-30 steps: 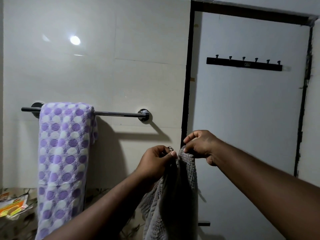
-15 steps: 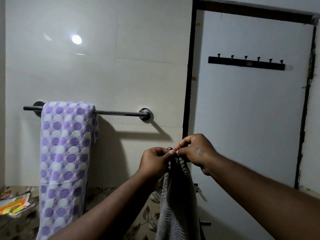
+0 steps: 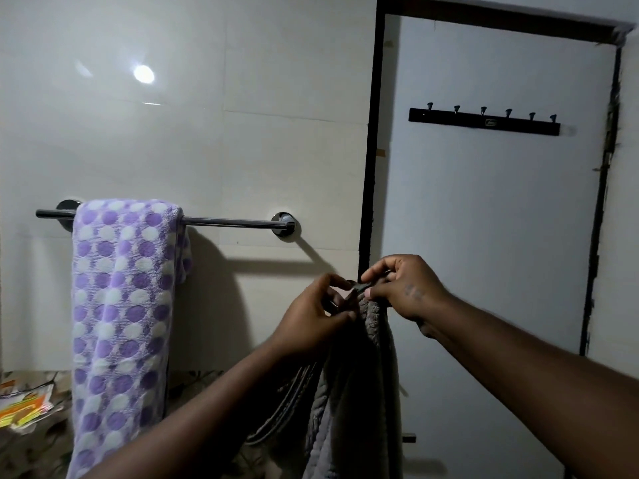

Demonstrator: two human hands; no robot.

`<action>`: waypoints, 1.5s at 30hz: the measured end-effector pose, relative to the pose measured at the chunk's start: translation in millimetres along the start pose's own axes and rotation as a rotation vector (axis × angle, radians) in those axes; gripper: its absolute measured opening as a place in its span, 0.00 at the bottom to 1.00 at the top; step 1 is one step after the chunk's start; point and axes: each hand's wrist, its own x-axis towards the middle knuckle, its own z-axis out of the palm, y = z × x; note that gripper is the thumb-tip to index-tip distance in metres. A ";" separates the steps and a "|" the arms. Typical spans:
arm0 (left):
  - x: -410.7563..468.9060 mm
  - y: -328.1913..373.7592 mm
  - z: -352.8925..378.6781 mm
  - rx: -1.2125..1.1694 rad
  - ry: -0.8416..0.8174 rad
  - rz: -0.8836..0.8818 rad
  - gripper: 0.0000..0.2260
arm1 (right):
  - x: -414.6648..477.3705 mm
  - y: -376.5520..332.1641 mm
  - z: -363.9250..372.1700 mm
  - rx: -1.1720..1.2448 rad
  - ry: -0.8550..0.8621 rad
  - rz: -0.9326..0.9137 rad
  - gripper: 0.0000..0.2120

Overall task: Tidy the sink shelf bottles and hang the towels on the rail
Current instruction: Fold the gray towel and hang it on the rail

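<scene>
Towels are seen in two places, set against a glossy white tiled wall (image 3: pixel 242 150) on the left and a plain white door (image 3: pixel 484 254) in a dark frame on the right. A purple-and-white spotted terry towel (image 3: pixel 121 305) is draped over the left part of a chromed metal towel rail (image 3: pixel 235 221) fixed level on the tiles. Its long front fall reaches below the picture's lower edge, and the right half of the rail is left bare. A grey ribbed towel (image 3: pixel 363 392) is held up in the air in front of the door frame, lower than the rail and to the right of its right end, apart from it. Its bunched folds hang straight down out of view. A black hook rack (image 3: pixel 484 123) with six small pegs is mounted across the upper door, well above the hands. The left hand (image 3: pixel 311 323) is curled, with the grey towel's top edge gripped between thumb and fingers. The right hand (image 3: pixel 404 288), just beside it, is likewise curled, and the same edge is pinched between its thumb and fingertips. A small dark bit is caught between the two hands, but what it is cannot be made out. Some orange and yellow printed papers (image 3: pixel 24 406) are seen lying at the lower left edge.
</scene>
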 end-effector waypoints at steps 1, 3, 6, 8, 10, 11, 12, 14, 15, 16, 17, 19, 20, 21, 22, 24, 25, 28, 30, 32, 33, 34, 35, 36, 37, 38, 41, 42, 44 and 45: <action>-3.6 -3.0 -0.8 0.221 -0.021 0.074 0.19 | 3.0 -1.1 -2.4 0.026 0.020 0.014 0.10; -16.9 -11.9 -1.5 0.442 -0.095 0.142 0.23 | 9.0 -4.1 -7.4 0.070 0.062 0.027 0.11; -45.7 -30.7 -2.3 0.553 -0.158 0.122 0.30 | 18.5 -7.5 -18.2 0.111 0.123 0.034 0.11; -66.7 -44.7 -5.5 0.655 -0.126 0.149 0.33 | 23.8 -10.3 -24.7 0.129 0.142 0.026 0.11; -85.2 -58.3 -9.0 0.671 -0.052 0.138 0.32 | 28.1 -13.4 -29.3 0.138 0.150 0.014 0.11; -92.1 -64.9 -10.4 0.654 -0.012 0.102 0.29 | 29.8 -15.4 -30.9 0.141 0.153 0.010 0.11; -96.7 -71.6 -11.3 0.642 0.013 0.073 0.26 | 31.6 -17.6 -32.4 0.144 0.156 0.007 0.11; -100.4 -86.1 -11.8 0.647 0.022 0.076 0.18 | 35.5 -22.5 -34.3 0.151 0.158 0.005 0.11; -101.0 -93.2 -11.7 0.643 0.018 0.092 0.15 | 37.5 -25.3 -34.6 0.153 0.155 0.002 0.11; -101.0 -99.8 -11.7 0.637 0.008 0.099 0.13 | 39.6 -27.8 -35.0 0.155 0.152 -0.002 0.11; -101.1 -106.6 -12.1 0.624 0.006 0.104 0.13 | 41.7 -29.9 -36.1 0.158 0.151 -0.007 0.11; -102.4 -118.1 -17.0 0.567 0.046 0.094 0.13 | 46.9 -32.6 -40.8 0.160 0.163 -0.011 0.11; -103.0 -121.5 -21.9 0.522 0.091 0.080 0.13 | 49.6 -32.0 -45.2 0.162 0.177 -0.008 0.11; -102.9 -124.0 -29.1 0.490 0.149 0.075 0.11 | 52.4 -29.9 -50.6 0.167 0.191 -0.001 0.11; -101.8 -125.7 -38.9 0.480 0.208 0.091 0.10 | 54.9 -26.4 -56.1 0.172 0.200 0.009 0.12; -94.9 -121.6 -62.6 0.514 0.286 0.168 0.10 | 57.7 -15.0 -66.0 0.172 0.208 0.034 0.13; -88.8 -116.3 -75.1 0.543 0.308 0.213 0.12 | 58.6 -7.9 -69.4 0.172 0.209 0.051 0.13; -61.8 -89.9 -107.3 0.603 0.330 0.331 0.17 | 60.6 14.0 -76.5 0.204 0.233 0.125 0.13; -43.3 -68.3 -120.1 0.591 0.336 0.380 0.17 | 60.9 25.0 -79.5 0.242 0.249 0.174 0.13; -27.8 -47.8 -127.4 0.536 0.330 0.409 0.16 | 60.3 32.8 -81.5 0.281 0.260 0.211 0.13; -21.0 -38.6 -130.3 0.502 0.321 0.422 0.15 | 59.3 36.1 -82.5 0.299 0.262 0.225 0.13; -15.2 -29.4 -132.3 0.476 0.316 0.440 0.13 | 58.2 39.1 -83.4 0.315 0.258 0.237 0.13; -10.2 -20.8 -134.2 0.447 0.315 0.456 0.12 | 57.4 42.1 -84.2 0.330 0.248 0.246 0.13; -6.2 -12.3 -135.4 0.401 0.314 0.469 0.13 | 56.8 44.6 -85.1 0.346 0.233 0.254 0.13; -3.0 -4.2 -136.0 0.344 0.314 0.480 0.13 | 55.9 46.3 -85.8 0.365 0.214 0.257 0.13; -0.5 3.6 -136.0 0.295 0.315 0.490 0.13 | 55.0 47.5 -86.3 0.389 0.194 0.257 0.13; 4.9 23.2 -134.6 0.197 0.310 0.470 0.11 | 52.9 48.6 -86.5 0.454 0.155 0.248 0.13; 5.2 28.7 -135.1 0.169 0.301 0.461 0.11 | 52.4 48.3 -86.0 0.473 0.145 0.242 0.13; 5.6 35.9 -138.0 0.154 0.290 0.455 0.12 | 51.7 47.4 -85.1 0.518 0.119 0.212 0.14; 5.5 38.4 -139.6 0.161 0.295 0.452 0.11 | 51.1 46.6 -85.4 0.539 0.100 0.190 0.14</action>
